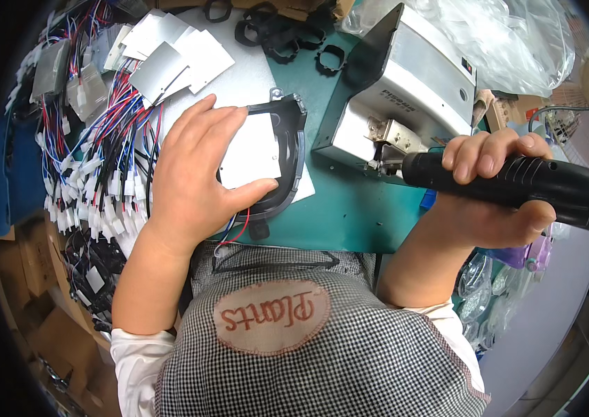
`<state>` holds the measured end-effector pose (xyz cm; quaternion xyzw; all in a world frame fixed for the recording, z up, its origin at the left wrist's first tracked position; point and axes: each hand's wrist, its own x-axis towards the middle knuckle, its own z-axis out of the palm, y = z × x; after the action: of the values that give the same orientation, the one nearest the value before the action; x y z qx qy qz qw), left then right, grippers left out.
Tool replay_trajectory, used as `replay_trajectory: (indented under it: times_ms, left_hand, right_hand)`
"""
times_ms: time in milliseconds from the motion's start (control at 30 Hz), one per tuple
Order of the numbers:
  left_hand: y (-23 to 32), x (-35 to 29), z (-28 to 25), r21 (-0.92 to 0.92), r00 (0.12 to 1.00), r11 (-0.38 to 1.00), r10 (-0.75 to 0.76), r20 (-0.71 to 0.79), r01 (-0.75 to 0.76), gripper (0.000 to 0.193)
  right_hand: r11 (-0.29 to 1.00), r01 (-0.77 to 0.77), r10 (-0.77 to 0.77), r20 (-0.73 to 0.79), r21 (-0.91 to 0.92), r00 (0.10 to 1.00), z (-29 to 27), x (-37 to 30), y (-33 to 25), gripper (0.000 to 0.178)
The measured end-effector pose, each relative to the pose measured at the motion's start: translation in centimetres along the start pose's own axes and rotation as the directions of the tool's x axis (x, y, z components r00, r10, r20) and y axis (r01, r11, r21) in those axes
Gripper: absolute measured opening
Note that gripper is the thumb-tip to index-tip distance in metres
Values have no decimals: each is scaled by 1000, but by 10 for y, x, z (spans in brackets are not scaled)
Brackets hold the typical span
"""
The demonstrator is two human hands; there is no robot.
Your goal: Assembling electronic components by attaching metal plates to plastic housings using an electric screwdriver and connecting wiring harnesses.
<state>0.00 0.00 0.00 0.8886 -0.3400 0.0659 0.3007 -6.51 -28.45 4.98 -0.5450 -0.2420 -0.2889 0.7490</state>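
Observation:
My left hand (197, 163) spans a curved black plastic housing (291, 139) with a white flat panel (256, 149) set in it. Its fingertips rest at the far rim and the thumb presses on the near side of the panel. Red and blue wires (242, 226) come out below the thumb. In my right hand (493, 181) a black electric screwdriver (552, 184) lies sideways, fingers wrapped over its body. The tip of the screwdriver points left, at the metal outlet bracket (399, 135) of a silver box-shaped machine (423, 69); whether it touches is hard to make out.
Bundles of coloured wires with white connectors (100, 187) crowd the left side. Several white and silver plates (176, 59) are piled on them. Black plastic rings (284, 42) lie at the back on the green mat (350, 215). Clear plastic bags (496, 42) fill the far right.

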Motion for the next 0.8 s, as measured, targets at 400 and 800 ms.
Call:
replay_trajectory:
  times_ms: [400, 800]
  left_hand:
    - [-11, -10, -28, -92, 990, 988, -115, 87, 123, 79]
    - [-27, -20, -17, -178, 996, 981, -86, -15, 82, 71]
  right_hand:
    - [968, -136, 74, 279, 211, 957, 62, 22, 22, 71]
    - [964, -130, 25, 405, 233, 914, 126, 27, 69, 79]
